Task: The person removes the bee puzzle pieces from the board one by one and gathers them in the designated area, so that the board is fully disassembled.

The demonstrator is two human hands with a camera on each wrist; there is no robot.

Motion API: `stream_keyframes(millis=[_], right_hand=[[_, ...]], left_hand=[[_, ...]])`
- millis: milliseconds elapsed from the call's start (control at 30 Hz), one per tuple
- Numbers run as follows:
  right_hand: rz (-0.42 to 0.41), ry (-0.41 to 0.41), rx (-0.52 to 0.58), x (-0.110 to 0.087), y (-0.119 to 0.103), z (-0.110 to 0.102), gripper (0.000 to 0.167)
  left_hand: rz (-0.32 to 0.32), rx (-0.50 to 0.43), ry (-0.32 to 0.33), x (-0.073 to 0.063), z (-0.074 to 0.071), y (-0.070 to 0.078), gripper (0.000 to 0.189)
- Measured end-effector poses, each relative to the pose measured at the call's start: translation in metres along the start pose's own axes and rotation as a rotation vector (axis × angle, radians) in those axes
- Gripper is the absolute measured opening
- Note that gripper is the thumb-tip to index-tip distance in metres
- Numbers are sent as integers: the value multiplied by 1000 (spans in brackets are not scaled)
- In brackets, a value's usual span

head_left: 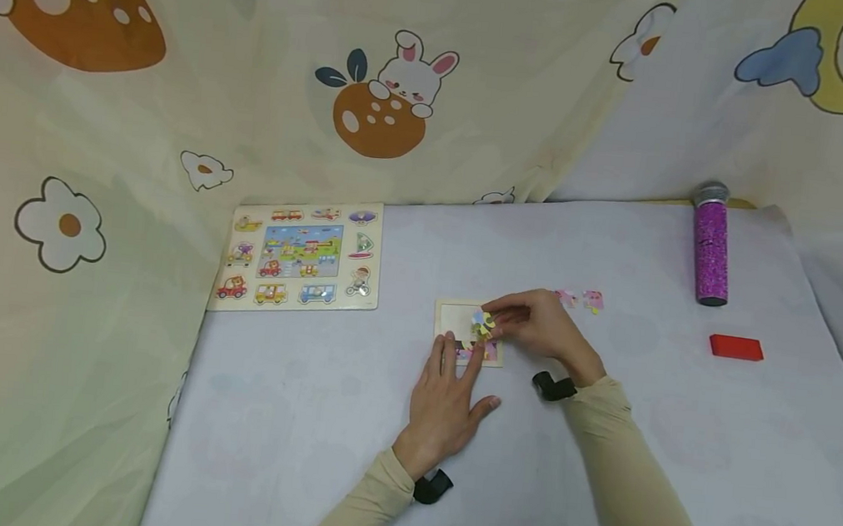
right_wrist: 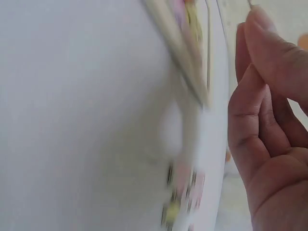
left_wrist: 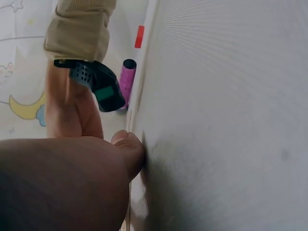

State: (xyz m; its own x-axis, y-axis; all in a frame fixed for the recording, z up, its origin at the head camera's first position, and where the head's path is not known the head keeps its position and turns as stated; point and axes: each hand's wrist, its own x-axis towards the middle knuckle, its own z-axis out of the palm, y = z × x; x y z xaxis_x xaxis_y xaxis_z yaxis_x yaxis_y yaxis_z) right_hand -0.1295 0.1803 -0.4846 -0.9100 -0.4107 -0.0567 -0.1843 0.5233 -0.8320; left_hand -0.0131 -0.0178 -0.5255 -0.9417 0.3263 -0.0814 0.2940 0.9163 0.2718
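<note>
the puzzle board (head_left: 458,316) is partly covered by the left hand (head_left: 442,405) – and, in the right wrist view, cut off above, with loose pieces (right_wrist: 182,176) blurred.

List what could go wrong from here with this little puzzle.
1. The blue-and-yellow piece is pinched by the right hand above the puzzle tray, so it might slip or land misaligned.
2. The left hand lies over the tray's near edge, close to the pink pieces inside; a shift could perhaps nudge them.
3. Loose pieces lie beside the right hand, which might knock them.
</note>
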Motion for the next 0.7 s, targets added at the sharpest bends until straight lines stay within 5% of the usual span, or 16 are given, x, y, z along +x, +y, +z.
stream_keyframes(millis=[400, 700], right_hand=[[25, 196, -73, -32, 41, -48, 37], [134, 187, -199, -55, 58, -78, 35]], left_hand=[[12, 13, 16, 0, 1, 1, 85], [15, 15, 5, 0, 1, 0, 85]])
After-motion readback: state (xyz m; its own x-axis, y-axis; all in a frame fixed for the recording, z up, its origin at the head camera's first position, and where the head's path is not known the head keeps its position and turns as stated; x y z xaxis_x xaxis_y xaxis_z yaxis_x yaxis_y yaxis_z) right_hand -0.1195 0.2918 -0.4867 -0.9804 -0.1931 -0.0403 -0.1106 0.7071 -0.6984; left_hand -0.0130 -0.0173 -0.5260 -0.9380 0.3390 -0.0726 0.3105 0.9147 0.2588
